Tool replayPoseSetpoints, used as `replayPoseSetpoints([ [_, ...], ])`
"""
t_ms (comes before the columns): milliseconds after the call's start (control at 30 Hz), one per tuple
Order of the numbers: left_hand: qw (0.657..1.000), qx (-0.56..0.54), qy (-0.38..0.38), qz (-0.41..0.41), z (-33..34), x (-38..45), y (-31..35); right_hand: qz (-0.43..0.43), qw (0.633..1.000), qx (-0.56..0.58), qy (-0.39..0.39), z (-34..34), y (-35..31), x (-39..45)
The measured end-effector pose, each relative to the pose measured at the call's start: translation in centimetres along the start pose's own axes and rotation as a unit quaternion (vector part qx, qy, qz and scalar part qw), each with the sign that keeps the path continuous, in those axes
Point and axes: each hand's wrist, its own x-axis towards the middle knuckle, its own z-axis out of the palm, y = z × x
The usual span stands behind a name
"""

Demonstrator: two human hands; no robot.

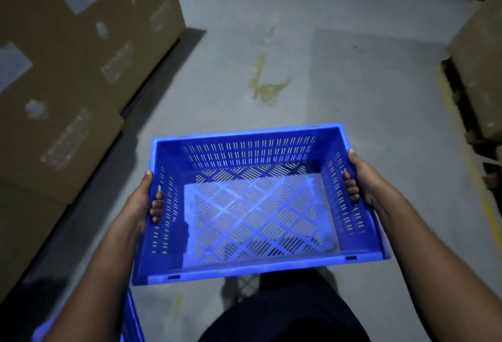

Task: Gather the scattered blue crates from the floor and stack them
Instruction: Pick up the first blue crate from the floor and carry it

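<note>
Aloft: blue crate between two hands

Head view: the blue crate [252,205] hangs empty above the floor [326,70]. Left hand [141,203] and right hand [364,178] each clamp a side wall, fingers through the handle slots. Another blue crate [130,320] sits lower left beside cardboard boxes [68,56].

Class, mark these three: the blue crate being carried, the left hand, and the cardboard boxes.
blue crate [252,214]: head view, on its slotted floor.
left hand [141,203]: head view, back of the hand.
cardboard boxes [81,51]: head view, on a box face at left.
</note>
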Motion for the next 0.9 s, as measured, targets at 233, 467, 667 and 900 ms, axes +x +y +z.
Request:
replayPoseSetpoints([
  [233, 1.0, 0.021, 0.004, 0.015, 4.1, 16.3, 14.9, -0.013, 0.999, -0.021, 0.021, 4.6, -13.6, 14.8],
  [467, 0.998, 0.001, 0.047, 0.045, 7.0, 28.2, 30.5, -0.035, 0.998, -0.048, 0.018, 10.6, -31.3, 28.7],
  [667, 0.992, -0.062, 0.093, 0.053, 7.2, 37.3, 40.5, -0.06, 0.992, -0.109, -0.016, 17.2, -45.7, 41.1],
  [900, 0.978, -0.131, 0.16, 0.04, 6.2, 51.9, 50.2, -0.101, 0.973, -0.202, -0.046, 28.6, -60.9, 58.5],
])
